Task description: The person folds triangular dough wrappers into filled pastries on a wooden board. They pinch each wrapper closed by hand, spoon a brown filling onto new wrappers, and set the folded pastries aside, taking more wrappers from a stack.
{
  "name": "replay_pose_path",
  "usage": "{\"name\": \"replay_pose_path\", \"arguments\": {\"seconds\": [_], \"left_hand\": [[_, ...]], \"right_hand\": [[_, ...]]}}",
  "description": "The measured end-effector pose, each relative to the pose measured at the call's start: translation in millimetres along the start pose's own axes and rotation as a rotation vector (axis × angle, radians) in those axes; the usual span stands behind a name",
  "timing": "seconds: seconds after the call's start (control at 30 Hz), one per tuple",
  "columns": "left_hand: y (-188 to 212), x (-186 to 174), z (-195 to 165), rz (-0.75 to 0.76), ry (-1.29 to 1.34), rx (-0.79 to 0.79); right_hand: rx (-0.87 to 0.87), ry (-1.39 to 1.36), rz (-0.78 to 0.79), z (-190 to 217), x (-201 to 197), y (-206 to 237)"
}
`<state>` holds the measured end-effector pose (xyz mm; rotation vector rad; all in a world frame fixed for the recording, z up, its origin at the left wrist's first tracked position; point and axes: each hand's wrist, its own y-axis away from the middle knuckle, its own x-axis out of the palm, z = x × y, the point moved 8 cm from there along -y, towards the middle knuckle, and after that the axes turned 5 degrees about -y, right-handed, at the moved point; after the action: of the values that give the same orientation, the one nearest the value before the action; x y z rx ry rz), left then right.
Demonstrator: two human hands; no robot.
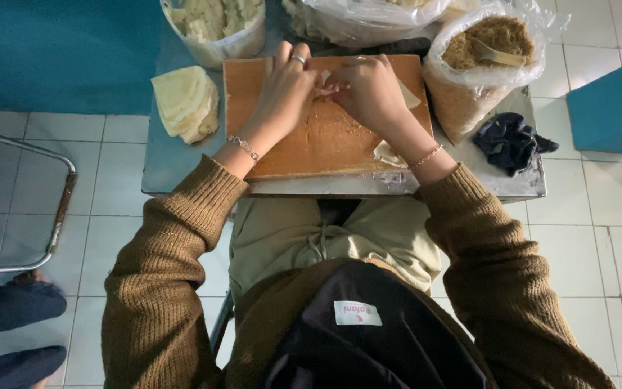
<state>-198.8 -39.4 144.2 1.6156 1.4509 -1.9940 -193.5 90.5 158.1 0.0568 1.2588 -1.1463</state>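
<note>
- Working at the far half of a wooden cutting board (325, 144), both hands meet over one thin pale pastry wrapper (323, 83).
- Left hand (282, 90): fingers curled and pressed down on the wrapper's left edge, with a ring on one finger and a chain bracelet at the wrist. The fingertips appear to pinch the sheet, though the exact grip is partly hidden.
- Right hand (372, 90): fingers drawn together, pinching the same wrapper from the 3 o'clock side — the two sets of fingertips touch at the board's upper centre.
- Wrapper location: between the fingertips, at about 12 o'clock on the board. A corner of the sheet shows beyond the right hand's knuckles.
- Progress, as a judgement: the fold looks in hand but not closed. Crumbs of filling lie on the board below the hands, and a second pale piece (389, 153) rests at 5 o'clock on the board.
- Supply remaining: a stack of blank wrappers (185, 102) sits at 9 o'clock beside the board — well stocked.
- A clear bag of brown crumbly filling (480, 61) with a spoon in it stands at 2 o'clock.
- A tub of pale pieces (214, 25) stands at 11 o'clock, and a dark cloth (509, 140) lies at 3 o'clock on the metal table (163, 166).
</note>
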Motion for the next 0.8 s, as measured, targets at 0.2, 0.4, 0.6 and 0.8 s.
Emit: {"name": "replay_pose_path", "arguments": {"seconds": [0.2, 0.4, 0.6, 0.8], "left_hand": [[-3.9, -13.0, 2.9, -0.037, 0.076, -0.067], [-5.1, -10.7, -5.3, -0.039, -0.123, 0.007], [-1.5, -8.6, -4.3, -0.065, -0.103, 0.009], [-0.1, 6.1, 0.5, 0.029, -0.212, -0.017]], "right_hand": [[-0.156, 0.344, 0.012, 15.4, 10.9, 3.5], [-0.207, 0.543, -0.119, 25.8, 5.6, 9.3], [-0.134, 0.502, -0.046, 21.1, 12.8, 8.1], [-0.076, 0.534, -0.006, 13.9, 16.4, -0.9]]}}
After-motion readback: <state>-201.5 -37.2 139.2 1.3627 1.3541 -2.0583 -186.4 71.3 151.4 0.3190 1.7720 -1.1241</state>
